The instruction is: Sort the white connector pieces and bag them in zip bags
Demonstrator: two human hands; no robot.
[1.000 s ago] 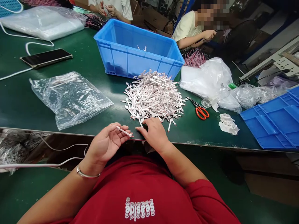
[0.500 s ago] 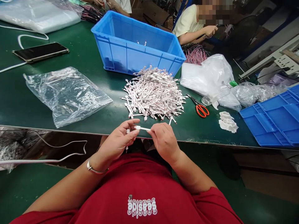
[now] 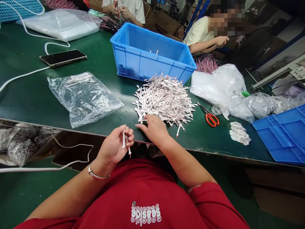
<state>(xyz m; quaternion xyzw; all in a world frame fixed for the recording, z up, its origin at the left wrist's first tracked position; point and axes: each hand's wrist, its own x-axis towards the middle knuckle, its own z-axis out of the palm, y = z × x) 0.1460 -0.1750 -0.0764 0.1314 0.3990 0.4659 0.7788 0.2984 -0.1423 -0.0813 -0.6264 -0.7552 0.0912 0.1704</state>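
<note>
A heap of small white and pink stick-like parts lies on the green table in front of me. My left hand is closed on two of these white sticks, held upright near the table's front edge. My right hand rests palm down at the near edge of the heap, fingers curled onto the loose parts there; whether it grips one is hidden.
A blue crate stands behind the heap. A clear plastic bag lies left, a phone beyond it. Orange-handled scissors, crumpled plastic bags, white scraps and a blue lid lie right. Other people work across the table.
My right hand left the stick it held with my left hand and went forward to the heap. My left hand now holds the sticks upright.
</note>
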